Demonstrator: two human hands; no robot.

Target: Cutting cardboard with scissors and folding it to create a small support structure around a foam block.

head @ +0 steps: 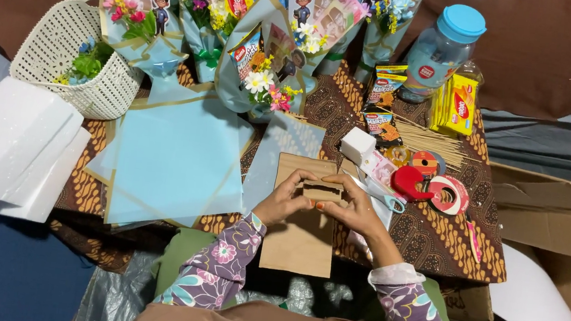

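We are pinching a small cardboard piece [323,190] between both hands, left hand [286,200] gripping its nine o'clock end, right hand [355,208] its three o'clock end; it is lying crosswise over the brown cardboard sheet [299,244].

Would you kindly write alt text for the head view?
Both hands, left hand and right hand, fold a small flap on a brown cardboard strip over a batik-patterned table. Pale blue wrapping sheets lie to the left, a red tape dispenser to the right.
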